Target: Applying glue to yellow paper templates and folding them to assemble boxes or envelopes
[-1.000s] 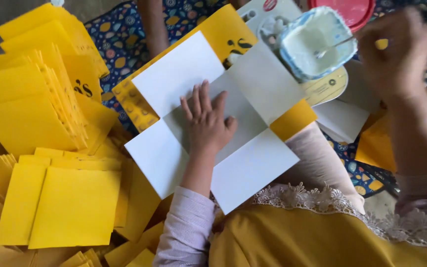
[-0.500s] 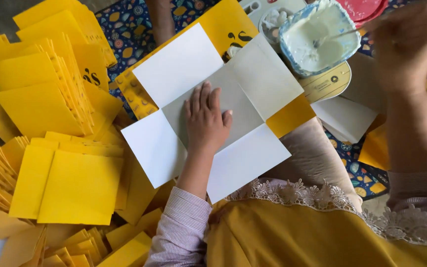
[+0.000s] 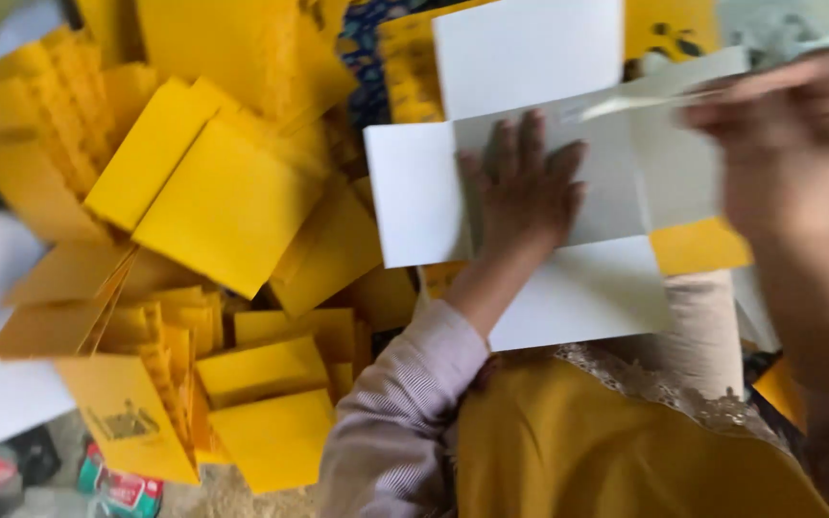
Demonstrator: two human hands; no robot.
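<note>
A white cross-shaped paper sheet (image 3: 414, 192) with a yellow underside lies unfolded on my lap. My left hand (image 3: 525, 197) rests flat on its middle panel, fingers spread and palm down. My right hand (image 3: 779, 144) is blurred at the upper right, just above the sheet's right flap. Its fingers are curled around a thin pale stick (image 3: 645, 101) that points left toward my left hand's fingertips. What is on the stick's tip is too blurred to tell.
Heaps of folded yellow envelopes (image 3: 223, 211) fill the left half, some fanned in stacks (image 3: 170, 374). A blue patterned cloth (image 3: 362, 38) shows beneath them at the top. My yellow garment (image 3: 606, 451) covers the bottom right. Small packets (image 3: 117, 484) lie at the bottom left.
My right hand has come down and left from the bowl of white paste to the sheet, holding the stick. My left hand stays pressed on the sheet. The view has swung and blurred.
</note>
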